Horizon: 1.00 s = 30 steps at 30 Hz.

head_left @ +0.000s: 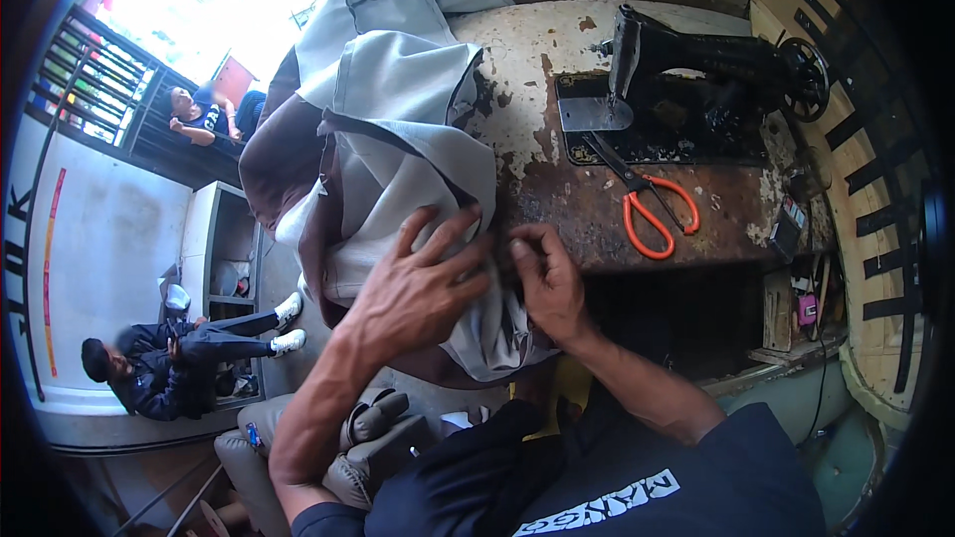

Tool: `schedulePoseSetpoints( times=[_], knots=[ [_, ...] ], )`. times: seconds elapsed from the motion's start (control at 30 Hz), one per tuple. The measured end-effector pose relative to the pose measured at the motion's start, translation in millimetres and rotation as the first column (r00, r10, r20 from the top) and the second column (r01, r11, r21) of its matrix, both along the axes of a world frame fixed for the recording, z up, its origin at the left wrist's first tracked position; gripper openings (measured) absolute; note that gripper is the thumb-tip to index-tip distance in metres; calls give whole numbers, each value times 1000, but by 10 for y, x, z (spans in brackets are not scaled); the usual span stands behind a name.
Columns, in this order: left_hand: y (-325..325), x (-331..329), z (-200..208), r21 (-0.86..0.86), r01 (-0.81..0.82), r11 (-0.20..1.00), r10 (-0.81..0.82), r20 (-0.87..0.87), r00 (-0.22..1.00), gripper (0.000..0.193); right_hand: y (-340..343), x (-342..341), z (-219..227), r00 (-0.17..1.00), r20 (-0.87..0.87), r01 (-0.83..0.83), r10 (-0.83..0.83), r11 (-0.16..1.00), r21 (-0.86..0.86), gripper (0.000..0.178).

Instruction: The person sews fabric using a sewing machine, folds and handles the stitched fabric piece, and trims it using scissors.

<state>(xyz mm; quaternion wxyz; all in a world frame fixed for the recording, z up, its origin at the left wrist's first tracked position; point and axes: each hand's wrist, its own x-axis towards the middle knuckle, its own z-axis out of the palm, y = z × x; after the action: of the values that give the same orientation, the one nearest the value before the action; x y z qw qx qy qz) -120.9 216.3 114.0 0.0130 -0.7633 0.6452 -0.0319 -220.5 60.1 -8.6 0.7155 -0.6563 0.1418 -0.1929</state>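
Note:
A large sewn piece of grey and brown fabric [398,80] lies bunched over the left side of the worn table and hangs off its near edge. My left hand [423,283] lies on the fabric with its fingers spread and slightly bent. Close to its right, my right hand [549,283] has its fingers curled in, thumb against forefinger, at the fabric's right edge. The fingertips partly hide what is pinched there. Beyond my right hand, orange-handled scissors [652,222] rest on the table, blades partly spread, pointing toward the sewing machine [686,55].
The table [587,224] has peeling, stained paint. A small dark box [788,229] stands at its right edge, above a pink item [806,309]. At left, one person [169,368] sits on a ledge and another person [209,119] sits farther back. Padded grey-beige upholstery [254,452] lies at lower left.

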Motion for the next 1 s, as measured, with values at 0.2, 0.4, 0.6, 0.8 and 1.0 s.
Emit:
schedulePoseSetpoints(
  times=[0.2, 0.4, 0.6, 0.8, 1.0],
  knots=[
    [760, -158, 771, -262, -107, 959, 100, -39, 994, 28, -284, 148, -121, 703, 80, -687, 707, 703, -184, 48],
    [1519, -684, 1401, -438, -381, 814, 433, 22, 901, 27, 254, 469, 81, 295, 29, -878, 955, 283, -385, 59],
    [1990, -909, 1755, -375, -524, 765, 586, 69, 807, 21, 947, 947, 70, 39, -122, -954, 992, 73, 290, 73],
    [2447, -901, 1798, -547, -726, 418, 832, -90, 547, 21, 1608, 831, -317, 332, 343, -878, 879, 421, -229, 63],
    [2522, -633, 2003, -455, -685, 570, 766, -10, 643, 22, 1859, 697, -357, 427, 211, -865, 879, 465, -186, 40]
  ],
)
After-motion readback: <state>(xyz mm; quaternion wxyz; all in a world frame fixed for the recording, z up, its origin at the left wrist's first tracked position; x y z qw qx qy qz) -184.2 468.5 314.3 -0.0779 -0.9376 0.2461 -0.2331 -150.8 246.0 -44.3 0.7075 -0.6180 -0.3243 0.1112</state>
